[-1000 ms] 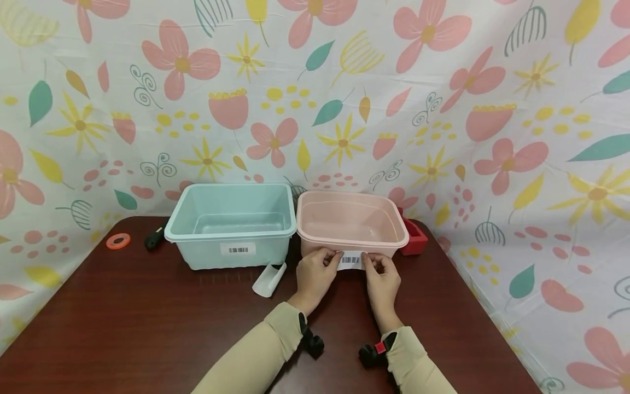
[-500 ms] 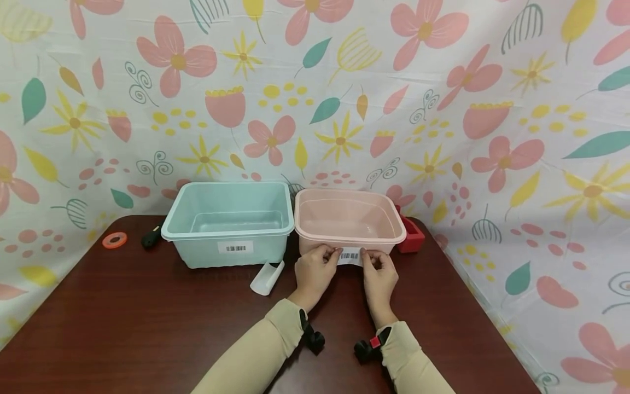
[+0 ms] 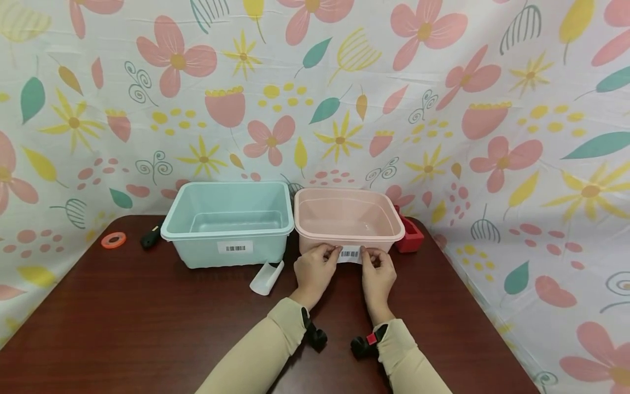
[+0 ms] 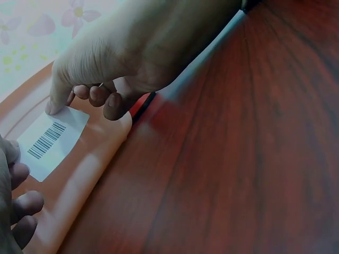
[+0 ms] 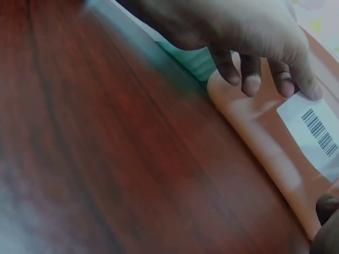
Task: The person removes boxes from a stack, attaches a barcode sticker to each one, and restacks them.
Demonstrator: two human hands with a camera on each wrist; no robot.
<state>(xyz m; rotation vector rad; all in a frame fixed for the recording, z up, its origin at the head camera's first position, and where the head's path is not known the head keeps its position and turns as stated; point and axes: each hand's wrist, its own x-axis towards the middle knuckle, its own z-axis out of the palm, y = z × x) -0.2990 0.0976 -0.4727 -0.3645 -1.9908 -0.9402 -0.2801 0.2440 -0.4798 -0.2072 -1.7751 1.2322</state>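
A white barcode label point(image 3: 350, 254) lies across the front wall of the pink plastic basin point(image 3: 315, 241), just under its rim. My left hand point(image 3: 315, 272) pinches the label's left end, and my right hand point(image 3: 378, 282) pinches its right end. In the left wrist view, the thumb of the right hand point(image 4: 114, 63) is on one corner of the label point(image 4: 53, 143). The right wrist view has the left hand point(image 5: 254, 32) at the opposite end, other fingers curled beneath. Whether the label's lower edge touches the basin cannot be told.
A light blue basin point(image 3: 197, 249) with its own barcode label point(image 3: 235, 248) stands to the left. Before it lies a curled white piece point(image 3: 266, 279). An orange ring point(image 3: 114, 240) and a black-handled tool point(image 3: 150, 238) lie far left. A red holder point(image 3: 411, 238) stands behind right.
The label has moved slightly up against the pink basin's front, both hands moving with it. The head view has shifted a little. Both hands keep their pinch.
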